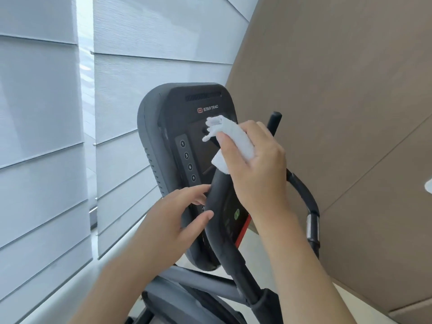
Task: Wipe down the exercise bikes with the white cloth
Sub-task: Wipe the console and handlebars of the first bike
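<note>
The exercise bike's dark grey console fills the middle of the head view, with a dark screen and a column of number buttons. My right hand grips a bunched white cloth and presses it against the upper right of the screen. My left hand holds the lower left edge of the console, thumb on the black curved handlebar that crosses in front. The hands hide the lower part of the screen.
White horizontal blinds cover the windows on the left and behind the console. A tan wall panel rises on the right. A second black handlebar curves down at right, and the bike's grey frame lies below.
</note>
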